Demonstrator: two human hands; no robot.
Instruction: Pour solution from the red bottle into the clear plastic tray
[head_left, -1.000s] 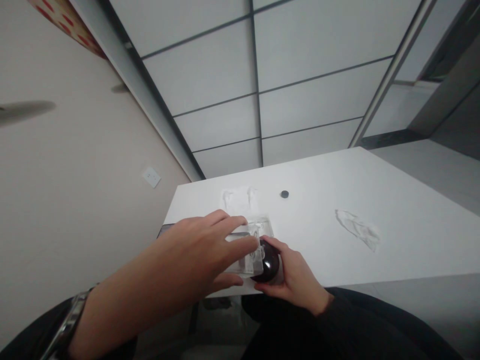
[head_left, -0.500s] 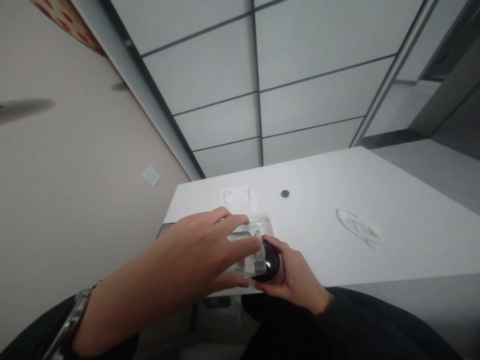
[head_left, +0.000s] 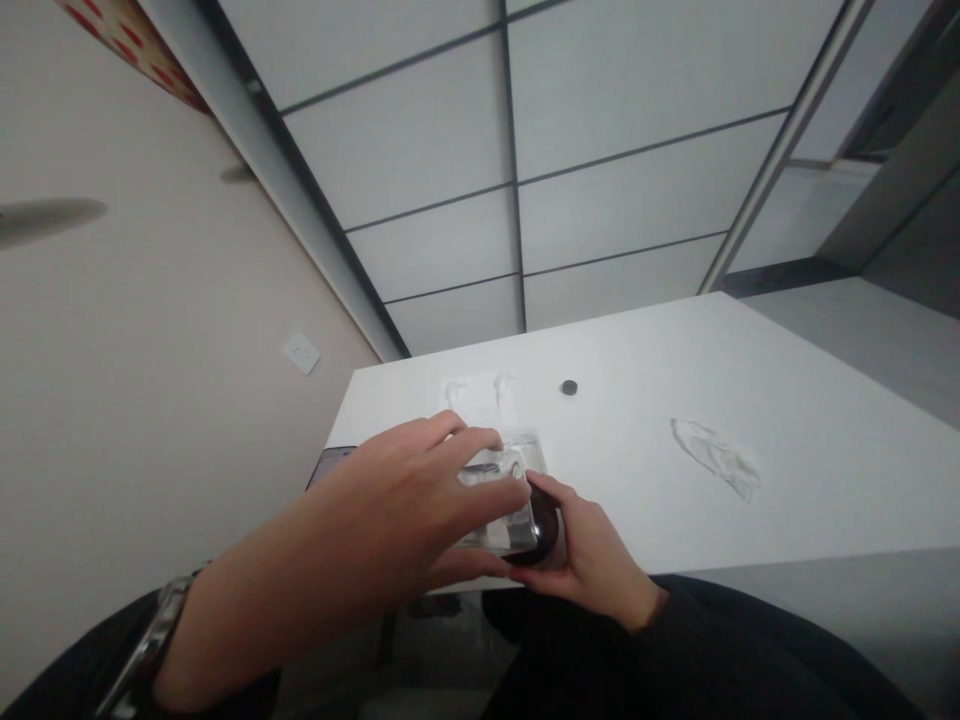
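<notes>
Near the table's front edge, my left hand (head_left: 427, 490) holds a clear, boxy container (head_left: 517, 530) tilted on its side, fingers over its top and thumb below. My right hand (head_left: 596, 560) is wrapped round a dark, shiny rounded object (head_left: 546, 522) to the right of it. The container's end overlaps the dark object; whether the two touch cannot be made out. Behind them, another clear flat item (head_left: 534, 450) shows in part. My left palm hides much of the container.
On the white table (head_left: 630, 460) lie a small dark disc (head_left: 569, 387), a crumpled clear wrapper (head_left: 716, 458) at the right and a thin whitish sheet (head_left: 480, 396) at the back. A phone-like device (head_left: 328, 461) is partly behind my left forearm. A wall is at the left.
My left hand has moved slightly right with the clear container, which now covers more of the dark object. More of the device at the left shows. My right hand has hardly moved.
</notes>
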